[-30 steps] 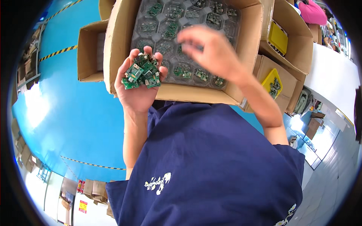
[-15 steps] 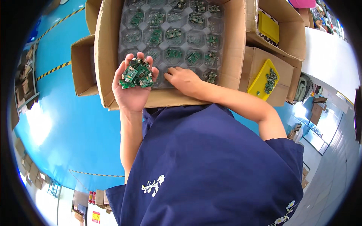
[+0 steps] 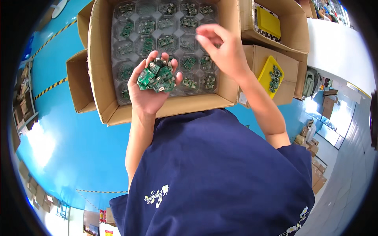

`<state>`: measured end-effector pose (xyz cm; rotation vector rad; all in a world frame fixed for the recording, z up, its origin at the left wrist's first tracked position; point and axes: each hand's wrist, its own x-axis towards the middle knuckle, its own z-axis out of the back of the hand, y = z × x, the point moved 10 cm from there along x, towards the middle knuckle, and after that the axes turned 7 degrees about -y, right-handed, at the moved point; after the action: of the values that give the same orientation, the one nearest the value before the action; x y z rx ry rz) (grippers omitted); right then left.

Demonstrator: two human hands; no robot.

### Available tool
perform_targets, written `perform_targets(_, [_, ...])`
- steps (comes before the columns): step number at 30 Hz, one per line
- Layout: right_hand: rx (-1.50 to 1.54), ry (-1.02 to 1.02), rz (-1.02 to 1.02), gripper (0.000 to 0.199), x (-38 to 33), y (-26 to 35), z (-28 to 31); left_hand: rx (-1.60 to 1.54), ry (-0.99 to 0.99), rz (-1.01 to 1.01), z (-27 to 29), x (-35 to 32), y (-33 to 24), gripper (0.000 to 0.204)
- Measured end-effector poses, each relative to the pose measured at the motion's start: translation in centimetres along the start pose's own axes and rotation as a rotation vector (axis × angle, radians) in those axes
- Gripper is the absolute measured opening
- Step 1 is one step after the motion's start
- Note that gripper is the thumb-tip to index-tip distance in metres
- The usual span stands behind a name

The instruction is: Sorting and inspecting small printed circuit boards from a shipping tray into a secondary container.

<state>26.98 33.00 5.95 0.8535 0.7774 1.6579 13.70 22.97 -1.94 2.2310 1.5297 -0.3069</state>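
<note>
Head view: angular circuit boards (image 3: pixel 158 75)

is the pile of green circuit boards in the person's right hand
No, the pile of green circuit boards lies in the upturned left hand, with the right hand apart from it.

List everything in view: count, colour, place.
Carton: one, brown, upper centre
Clear tray: one, transparent, in carton
Boards: many, green, in clear tray and held
Side cartons: several, brown, flanking carton
Yellow tray: one, yellow, on side carton, right
Parts: many, greyish, on yellow tray
Yellow panel: one, yellow, in side carton, right
Floor: one, blue, mostly left
Surface: one, white, right
Clutter: uncountable, mixed, around edges
Shirt: one, navy, bottom
Left grip: one, bare, cupping boards
Right grip: one, bare, above clear tray
</note>
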Motion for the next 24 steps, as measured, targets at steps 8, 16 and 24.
perform_targets(8, [-0.825,0.351,-0.050,0.015,-7.1,-11.9,-4.3,0.011,-0.081,-0.001,3.0,-1.2,-1.9,0.028])
perform_targets(16, [-0.821,0.266,-0.062,0.015,-7.5,-11.7,-4.4,0.000,-0.083,-0.022,2.9,-1.1,-2.1,0.028])
perform_targets(24, [-0.714,0.135,-0.222,0.024,-7.4,-13.1,-2.5,0.015,-0.119,-0.025,3.6,-1.0,-1.9,0.027])
